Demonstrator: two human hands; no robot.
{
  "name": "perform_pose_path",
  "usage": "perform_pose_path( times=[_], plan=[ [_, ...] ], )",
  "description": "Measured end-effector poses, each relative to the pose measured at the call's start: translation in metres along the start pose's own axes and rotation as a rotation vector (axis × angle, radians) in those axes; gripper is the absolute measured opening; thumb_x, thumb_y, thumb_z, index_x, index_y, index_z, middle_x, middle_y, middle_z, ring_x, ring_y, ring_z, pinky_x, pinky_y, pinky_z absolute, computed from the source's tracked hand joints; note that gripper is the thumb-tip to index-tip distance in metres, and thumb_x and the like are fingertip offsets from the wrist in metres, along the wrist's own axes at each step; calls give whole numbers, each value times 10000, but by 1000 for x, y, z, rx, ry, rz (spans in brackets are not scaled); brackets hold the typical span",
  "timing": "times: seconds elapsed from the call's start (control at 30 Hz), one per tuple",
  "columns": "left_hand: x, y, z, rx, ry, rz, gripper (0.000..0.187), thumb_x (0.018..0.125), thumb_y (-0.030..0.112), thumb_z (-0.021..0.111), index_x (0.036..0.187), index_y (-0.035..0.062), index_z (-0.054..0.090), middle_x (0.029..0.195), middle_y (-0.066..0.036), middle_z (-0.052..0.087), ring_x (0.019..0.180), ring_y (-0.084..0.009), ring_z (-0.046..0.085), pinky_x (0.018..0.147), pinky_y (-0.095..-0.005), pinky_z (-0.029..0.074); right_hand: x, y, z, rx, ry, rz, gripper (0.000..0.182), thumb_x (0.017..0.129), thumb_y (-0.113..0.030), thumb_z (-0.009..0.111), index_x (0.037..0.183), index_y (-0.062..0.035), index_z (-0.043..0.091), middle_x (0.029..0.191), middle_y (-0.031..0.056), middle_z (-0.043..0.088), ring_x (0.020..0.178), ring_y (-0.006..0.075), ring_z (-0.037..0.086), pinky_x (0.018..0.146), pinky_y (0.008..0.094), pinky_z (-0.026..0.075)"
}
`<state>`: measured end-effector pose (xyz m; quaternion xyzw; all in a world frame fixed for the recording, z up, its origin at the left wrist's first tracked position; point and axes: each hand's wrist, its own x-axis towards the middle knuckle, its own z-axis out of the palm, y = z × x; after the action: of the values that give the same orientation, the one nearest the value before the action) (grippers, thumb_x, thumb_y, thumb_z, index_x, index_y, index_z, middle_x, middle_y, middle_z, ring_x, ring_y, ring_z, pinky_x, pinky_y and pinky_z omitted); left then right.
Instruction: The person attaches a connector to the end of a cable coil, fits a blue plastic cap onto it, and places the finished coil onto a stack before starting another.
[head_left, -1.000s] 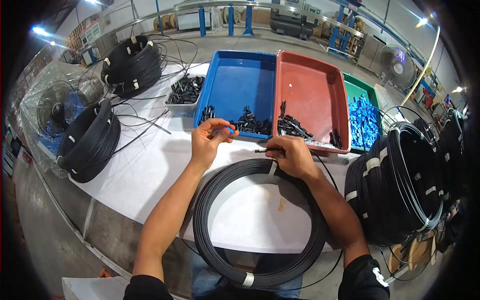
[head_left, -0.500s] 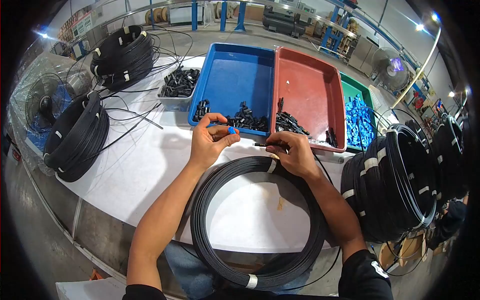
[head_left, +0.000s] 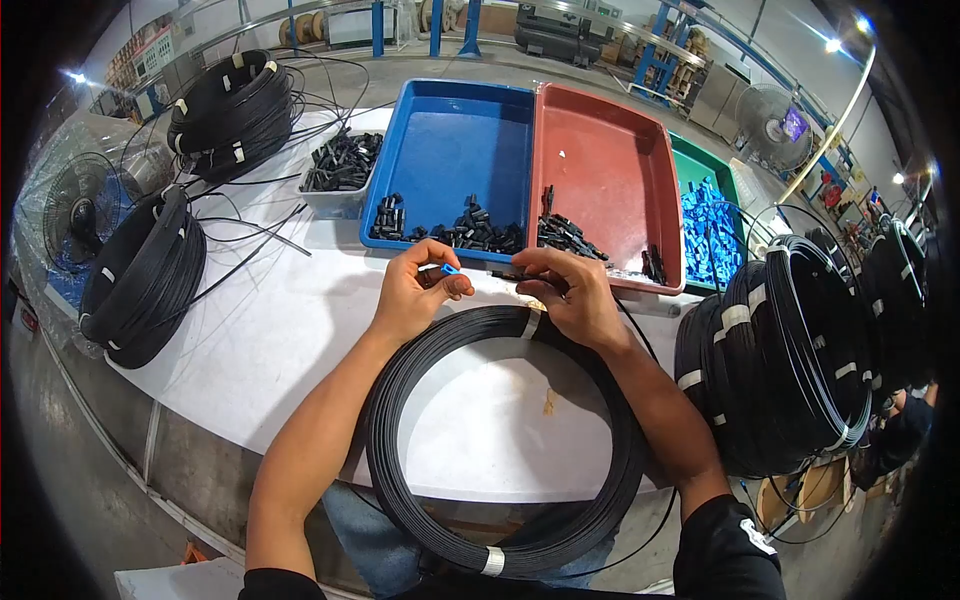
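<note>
Between the thumb and fingers of my left hand (head_left: 408, 295) is a small blue connector housing (head_left: 450, 269). My right hand (head_left: 578, 300) pinches the black cable end (head_left: 503, 275), whose tip points left toward the blue housing across a short gap. Beneath both wrists, a large coil of black cable (head_left: 392, 410) leans over the table's front edge, bound with white tape. Just beyond my hands, the blue tray (head_left: 465, 125) holds small black connector parts (head_left: 475, 228) along its near side. More black parts (head_left: 570, 238) lie in the red tray (head_left: 610, 170).
A green tray (head_left: 690, 155) with blue housings (head_left: 710, 235) stands at the right. A clear bin (head_left: 335, 203) of black parts sits left of the blue tray. Cable coils (head_left: 145, 280) stand at the left, with more coils (head_left: 770, 360) on the right. Loose cable ends (head_left: 280, 230) stick out over the table.
The cable tip has come up nearly level with the blue housing, which has turned slightly in my left fingers. The whole view has shifted a little.
</note>
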<state>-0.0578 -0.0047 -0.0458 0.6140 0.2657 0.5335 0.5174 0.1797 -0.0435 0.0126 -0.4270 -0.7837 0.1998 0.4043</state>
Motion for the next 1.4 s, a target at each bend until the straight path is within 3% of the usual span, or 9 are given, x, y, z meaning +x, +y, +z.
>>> perform_pose_path(
  times=[0.17,0.23,0.4,0.47,0.57,0.73,0.93,1.13,1.4],
  plan=[
    [1,4,4,-114,-17,30,291,836,133,799,917,46,534,1052,-161,674,929,-265,727,795,-331,607,1,-5,2,-21,-41,-4,315,837,31,734,1139,-36,671,991,109,719,864,183,711,764,305,576],
    [3,3,5,-189,-25,-33,298,834,95,793,864,52,500,1121,-227,671,984,-308,718,832,-360,622,1,-5,2,-64,-24,-109,269,846,5,723,1107,-37,676,979,117,708,875,241,705,769,333,562],
    [0,10,6,-254,-134,-161,286,837,70,781,858,52,496,1091,-238,687,1005,-297,716,819,-347,631,0,-5,-2,-102,-79,-211,176,873,-24,683,1049,-39,681,927,134,662,798,314,647,715,390,513],
    [-1,9,5,-233,-144,-143,285,834,63,781,860,50,497,1065,-235,696,1008,-292,716,822,-347,633,0,-4,-2,-166,-147,-219,296,852,-11,686,1129,-112,664,958,133,640,820,350,662,708,427,529],
    [0,3,4,-247,-186,-59,313,814,95,802,859,51,495,1036,-225,709,990,-282,723,812,-349,637,-2,-14,-5,-251,-188,-208,324,860,-23,670,1165,-131,648,925,133,604,776,358,643,672,450,514],
    [2,6,6,-358,-168,-154,437,743,232,868,859,78,476,1018,-216,719,933,-276,738,766,-337,647,-3,-20,-5,-272,-233,-206,316,859,-8,647,1160,-104,638,912,146,587,768,360,633,667,456,505],
    [3,5,3,-360,-201,-172,467,756,324,856,895,97,472,1008,-209,721,939,-282,739,752,-331,647,-3,-19,-7,-294,-236,-232,319,835,4,647,1141,-85,625,892,138,576,752,355,634,650,461,502],
    [5,11,4,-393,-101,-299,406,809,260,825,931,96,473,1113,-213,687,961,-280,733,723,-309,655,-6,-21,-6,-216,-164,-237,293,858,-1,650,1137,-83,622,885,140,564,760,358,628,657,456,502],
    [4,-9,-4,-473,-99,-171,351,819,204,809,947,102,499,1017,-135,683,924,-232,731,697,-272,643,-5,-19,-4,-137,-134,-226,264,884,-28,657,1134,-99,612,891,138,550,751,363,606,658,454,490]
  ],
)
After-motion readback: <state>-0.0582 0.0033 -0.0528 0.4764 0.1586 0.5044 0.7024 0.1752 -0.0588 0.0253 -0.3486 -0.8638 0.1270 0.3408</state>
